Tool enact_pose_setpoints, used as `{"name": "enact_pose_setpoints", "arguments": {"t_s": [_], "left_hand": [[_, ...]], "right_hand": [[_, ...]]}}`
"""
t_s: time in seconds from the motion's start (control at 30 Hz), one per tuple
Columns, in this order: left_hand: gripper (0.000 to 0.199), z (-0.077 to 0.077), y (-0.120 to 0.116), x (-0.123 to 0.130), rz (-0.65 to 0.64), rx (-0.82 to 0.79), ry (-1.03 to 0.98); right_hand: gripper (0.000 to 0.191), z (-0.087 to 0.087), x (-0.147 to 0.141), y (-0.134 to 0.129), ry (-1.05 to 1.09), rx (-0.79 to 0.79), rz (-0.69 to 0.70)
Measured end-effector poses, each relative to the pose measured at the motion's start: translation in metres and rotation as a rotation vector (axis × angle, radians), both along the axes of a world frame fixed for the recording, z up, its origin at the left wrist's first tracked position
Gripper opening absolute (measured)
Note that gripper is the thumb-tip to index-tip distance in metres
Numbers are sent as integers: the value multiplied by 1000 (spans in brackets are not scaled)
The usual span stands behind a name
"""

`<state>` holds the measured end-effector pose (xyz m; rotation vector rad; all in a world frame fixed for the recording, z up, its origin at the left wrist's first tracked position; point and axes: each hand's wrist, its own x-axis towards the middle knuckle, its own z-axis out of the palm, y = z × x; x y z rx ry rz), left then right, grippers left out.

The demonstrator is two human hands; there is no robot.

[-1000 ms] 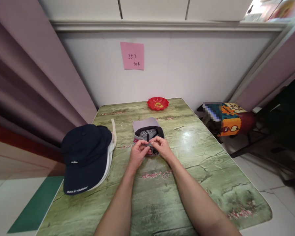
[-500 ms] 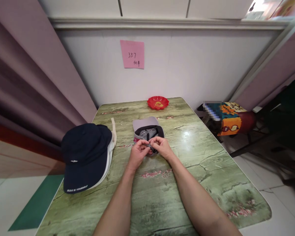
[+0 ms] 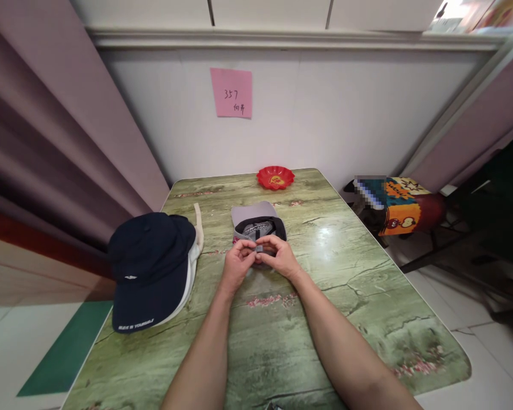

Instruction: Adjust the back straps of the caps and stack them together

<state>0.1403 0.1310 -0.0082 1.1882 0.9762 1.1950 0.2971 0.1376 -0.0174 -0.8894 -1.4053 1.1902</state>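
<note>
A grey baseball cap (image 3: 253, 212) lies upturned on the table, its brim pointing away from me and its dark inner band showing. At the cap's near edge, my left hand (image 3: 238, 263) pinches the back strap from the left. My right hand (image 3: 281, 258) pinches the same strap from the right, fingertips close to the other hand's. Between them shows a small grey piece of the strap, perhaps its buckle. The fingers hide most of the cap's near side.
Left of my arms, a navy cap (image 3: 149, 267) rests over a white one with a loose pale strap (image 3: 199, 225). A red scalloped dish (image 3: 275, 177) stands at the back of the green table (image 3: 367, 319). A patterned stool (image 3: 404, 208) is beyond the right edge.
My fingers have shifted on the strap, and the small grey piece between them shows more plainly. At the bottom edge, a small shiny object has come into view.
</note>
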Motion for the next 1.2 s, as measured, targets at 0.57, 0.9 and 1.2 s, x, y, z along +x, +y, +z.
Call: {"name": "enact_pose_setpoints", "arguments": {"t_s": [0.57,0.9,1.2], "left_hand": [[19,4,-2,1,174,36,98],[26,4,-2,4,73,-109,-29],[25,0,0,4,158,-30,55]], "right_hand": [[22,-1,0,1,-286,214,-215],[26,-1,1,0,-344,300,-213],[23,-1,0,-1,-398,387,-265]]}}
